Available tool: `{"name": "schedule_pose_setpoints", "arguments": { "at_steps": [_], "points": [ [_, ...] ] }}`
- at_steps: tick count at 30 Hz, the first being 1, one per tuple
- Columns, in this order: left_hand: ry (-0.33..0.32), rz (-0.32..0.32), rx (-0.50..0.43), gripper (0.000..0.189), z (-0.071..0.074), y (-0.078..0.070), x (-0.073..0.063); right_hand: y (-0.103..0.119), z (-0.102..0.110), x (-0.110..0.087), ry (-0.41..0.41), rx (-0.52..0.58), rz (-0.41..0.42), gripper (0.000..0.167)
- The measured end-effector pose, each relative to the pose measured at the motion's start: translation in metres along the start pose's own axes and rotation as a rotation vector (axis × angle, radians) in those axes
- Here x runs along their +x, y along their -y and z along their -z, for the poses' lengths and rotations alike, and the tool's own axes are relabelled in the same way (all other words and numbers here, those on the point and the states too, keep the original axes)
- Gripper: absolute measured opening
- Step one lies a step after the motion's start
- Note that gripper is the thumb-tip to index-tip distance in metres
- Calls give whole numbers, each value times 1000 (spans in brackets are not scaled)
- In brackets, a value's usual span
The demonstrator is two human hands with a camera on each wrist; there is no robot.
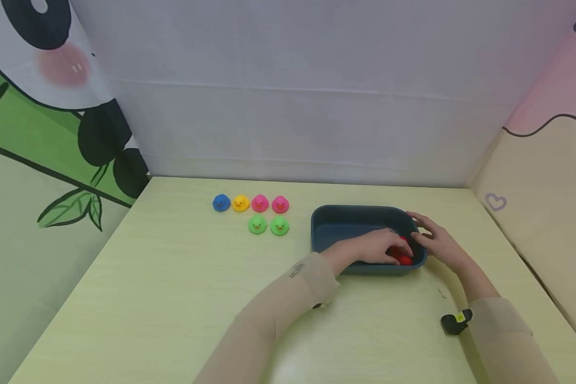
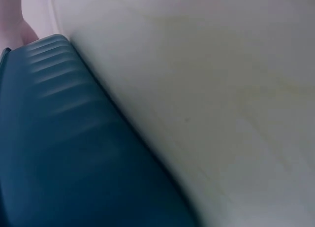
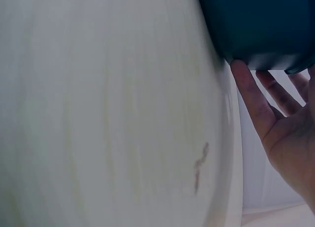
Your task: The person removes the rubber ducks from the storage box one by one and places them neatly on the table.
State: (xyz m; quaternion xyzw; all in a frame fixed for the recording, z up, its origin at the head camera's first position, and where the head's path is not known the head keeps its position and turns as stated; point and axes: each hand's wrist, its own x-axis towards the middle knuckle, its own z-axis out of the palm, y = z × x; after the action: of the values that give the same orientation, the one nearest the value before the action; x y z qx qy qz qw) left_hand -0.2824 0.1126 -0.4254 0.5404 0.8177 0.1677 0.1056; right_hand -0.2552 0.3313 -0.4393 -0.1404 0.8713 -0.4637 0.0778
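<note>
A dark blue-green bin [image 1: 338,234] stands on the table, its right end holding small red objects [image 1: 405,260]. My left hand [image 1: 381,246] reaches over the near rim into that end, fingers and thumb curled around a red object partly hidden beneath them. My right hand [image 1: 437,245] touches the bin's right end with spread, fairly straight fingers. In the right wrist view, the fingertips [image 3: 239,67] lie against the outside of the bin [image 3: 266,25]. Only the bin's ribbed outer side [image 2: 74,123] fills the left part of the left wrist view.
Left of the bin are small toy ducks in two rows: a blue duck [image 1: 221,202], a yellow duck [image 1: 241,203] and two pink ducks [image 1: 260,203] behind two green ducks [image 1: 257,224]. A pale wall [image 1: 293,133] borders the table's back edge.
</note>
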Motion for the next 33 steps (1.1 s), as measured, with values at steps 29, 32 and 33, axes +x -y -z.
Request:
{"name": "schedule_pose_setpoints", "arguments": {
  "at_steps": [29, 32, 33],
  "points": [
    [-54, 33, -82, 28, 8, 12, -17, 6, 0, -3, -10, 12, 1, 55],
    [-59, 44, -83, 29, 9, 16, -19, 9, 0, -4, -11, 9, -3, 55],
    [-61, 49, -86, 29, 9, 17, -20, 9, 0, -4, -12, 8, -6, 55]
  ]
}}
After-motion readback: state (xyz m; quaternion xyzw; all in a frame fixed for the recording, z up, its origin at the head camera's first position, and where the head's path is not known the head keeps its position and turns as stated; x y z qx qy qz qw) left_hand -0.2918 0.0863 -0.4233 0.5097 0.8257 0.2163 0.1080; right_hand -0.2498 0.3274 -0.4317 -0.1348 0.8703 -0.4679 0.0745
